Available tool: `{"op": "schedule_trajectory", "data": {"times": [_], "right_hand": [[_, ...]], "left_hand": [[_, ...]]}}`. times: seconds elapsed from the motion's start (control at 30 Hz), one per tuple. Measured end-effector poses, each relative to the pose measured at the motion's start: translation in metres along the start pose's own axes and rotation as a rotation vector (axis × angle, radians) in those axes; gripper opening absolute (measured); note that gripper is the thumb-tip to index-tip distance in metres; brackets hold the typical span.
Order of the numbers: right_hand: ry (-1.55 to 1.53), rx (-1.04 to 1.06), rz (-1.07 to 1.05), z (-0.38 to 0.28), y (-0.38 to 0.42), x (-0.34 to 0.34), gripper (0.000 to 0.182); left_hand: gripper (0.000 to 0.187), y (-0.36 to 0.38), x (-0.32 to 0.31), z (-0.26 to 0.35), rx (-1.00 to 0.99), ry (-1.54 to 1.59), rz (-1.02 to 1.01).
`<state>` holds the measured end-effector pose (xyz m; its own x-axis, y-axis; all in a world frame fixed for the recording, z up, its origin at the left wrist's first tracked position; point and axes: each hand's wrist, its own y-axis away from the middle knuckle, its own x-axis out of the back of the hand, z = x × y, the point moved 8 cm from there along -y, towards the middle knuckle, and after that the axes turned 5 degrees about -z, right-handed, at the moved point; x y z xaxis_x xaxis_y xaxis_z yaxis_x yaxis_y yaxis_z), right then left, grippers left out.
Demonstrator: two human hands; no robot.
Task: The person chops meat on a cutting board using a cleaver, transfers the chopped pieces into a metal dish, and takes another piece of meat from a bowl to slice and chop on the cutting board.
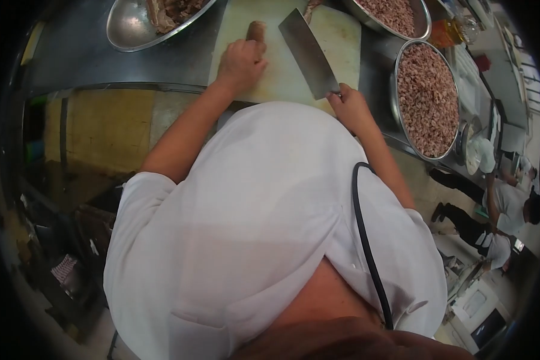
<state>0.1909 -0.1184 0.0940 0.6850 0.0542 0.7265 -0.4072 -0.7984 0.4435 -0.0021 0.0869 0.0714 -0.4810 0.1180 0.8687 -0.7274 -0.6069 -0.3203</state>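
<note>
My left hand (243, 65) is closed around a brown piece of meat (256, 30) on the white cutting board (282, 81); the far end of the piece sticks out past my fingers. In my right hand (351, 109), at the board's near right edge, is the handle of a cleaver (309, 55). Its broad blade slants up and left over the board, apart from the piece in my left hand. Beyond the blade's tip, at the top of the view, lies another bit of meat (311, 8), partly cut off by the frame.
A steel bowl (121, 37) with large meat chunks stands at the upper left. Two steel bowls of chopped meat (427, 99) stand on the right, near a bottle of orange liquid (445, 33). All rest on a metal table (162, 66). Other people (510, 207) stand farther right.
</note>
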Motion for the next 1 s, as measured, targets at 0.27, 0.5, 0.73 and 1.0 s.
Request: {"op": "schedule_trajectory", "data": {"times": [0.27, 0.5, 0.73, 1.0], "right_hand": [[-0.035, 0.091, 0.0, 0.011, -0.01, -0.001, 0.035], [-0.045, 0.098, -0.003, 0.01, -0.009, -0.002, 0.035], [-0.027, 0.091, 0.033, 0.016, -0.007, -0.006, 0.036], [-0.052, 0.076, -0.032, -0.003, 0.003, 0.0, 0.034]], "left_hand": [[0.035, -0.024, -0.017, -0.029, 0.175, 0.334, -0.145], [0.047, -0.073, -0.041, -0.024, -0.155, 0.11, -0.279], [0.042, -0.08, -0.033, -0.021, 0.042, -0.142, -0.516], [0.05, -0.024, -0.002, -0.055, 0.38, 0.001, -0.538]]}}
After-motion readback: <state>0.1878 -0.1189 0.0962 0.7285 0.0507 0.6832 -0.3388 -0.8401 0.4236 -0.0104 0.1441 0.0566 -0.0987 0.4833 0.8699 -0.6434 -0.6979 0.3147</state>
